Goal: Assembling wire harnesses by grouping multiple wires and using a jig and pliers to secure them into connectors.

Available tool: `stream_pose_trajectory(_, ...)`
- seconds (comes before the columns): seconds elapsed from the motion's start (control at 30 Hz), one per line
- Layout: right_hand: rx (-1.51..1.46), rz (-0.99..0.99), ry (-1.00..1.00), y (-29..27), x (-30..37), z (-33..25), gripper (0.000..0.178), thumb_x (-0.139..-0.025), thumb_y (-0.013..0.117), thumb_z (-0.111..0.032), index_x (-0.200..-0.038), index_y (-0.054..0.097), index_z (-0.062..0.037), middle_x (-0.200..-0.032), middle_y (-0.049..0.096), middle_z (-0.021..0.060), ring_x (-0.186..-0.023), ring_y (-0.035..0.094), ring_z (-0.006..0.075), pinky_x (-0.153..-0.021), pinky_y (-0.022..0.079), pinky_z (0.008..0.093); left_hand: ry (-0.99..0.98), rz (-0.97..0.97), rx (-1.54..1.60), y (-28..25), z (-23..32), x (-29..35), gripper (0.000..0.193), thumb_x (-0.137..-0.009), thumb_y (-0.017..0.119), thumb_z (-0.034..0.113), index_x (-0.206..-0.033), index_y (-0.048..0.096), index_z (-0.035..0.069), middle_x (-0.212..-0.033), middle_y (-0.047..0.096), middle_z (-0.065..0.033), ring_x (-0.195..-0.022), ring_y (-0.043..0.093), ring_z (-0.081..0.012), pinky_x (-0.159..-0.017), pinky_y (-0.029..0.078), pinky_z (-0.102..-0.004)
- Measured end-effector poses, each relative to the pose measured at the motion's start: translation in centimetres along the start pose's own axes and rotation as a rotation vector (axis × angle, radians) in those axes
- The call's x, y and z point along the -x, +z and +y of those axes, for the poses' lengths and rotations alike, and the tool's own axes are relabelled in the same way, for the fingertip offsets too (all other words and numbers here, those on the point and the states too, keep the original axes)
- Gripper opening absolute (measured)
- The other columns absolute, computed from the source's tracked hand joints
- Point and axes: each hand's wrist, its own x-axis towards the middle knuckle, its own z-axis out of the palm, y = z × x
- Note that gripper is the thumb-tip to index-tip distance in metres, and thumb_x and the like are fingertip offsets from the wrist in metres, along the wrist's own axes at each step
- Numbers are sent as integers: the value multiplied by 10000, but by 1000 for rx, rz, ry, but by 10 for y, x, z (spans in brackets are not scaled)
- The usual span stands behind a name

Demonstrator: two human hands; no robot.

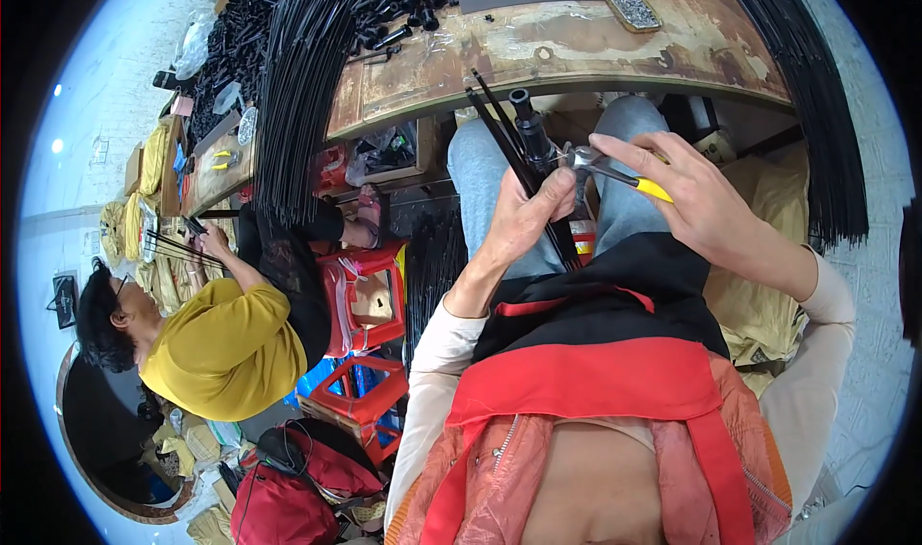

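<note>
Over my lap, my left hand (526,214) is closed round several thin black rods (499,134) and a thicker black tubular piece (530,122), all slanting up and away from me. In my right hand (693,185) is a pair of pliers (651,189) with yellow grips. The metal jaws are right beside my left thumb, at the lower end of the tubular piece. Whether the jaws bite on it cannot be made out. A thin strand or small bit shows near the jaws.
A worn wooden table (547,57) runs across the far side, with a tray of small metal bits (633,9). Long black rod bundles (300,94) hang over its edge. Black parts (235,60) are heaped left. A co-worker in yellow (226,343) sits left, near red stools (370,391).
</note>
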Motion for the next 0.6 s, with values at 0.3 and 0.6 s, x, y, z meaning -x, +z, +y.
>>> stream_pose_trajectory(0.3,25,-88,136,-3,-1,1,561,-826,585,22,-1361,535,-140,-917,515,125,-846,553,328,-716,448,430,0,9,-36,0,-2,0,255,-984,606,271,-934,432,91,-657,365,43,-552,316,-57,-492,259,-231)
stream_pose_trajectory(0.6,192,11,-74,1,-4,17,556,-842,611,-29,-1373,509,-155,-845,530,119,-757,568,320,-659,456,415,-32,23,-50,0,-1,-2,291,-975,614,316,-1011,403,119,-657,343,32,-560,302,-65,-500,238,-228)
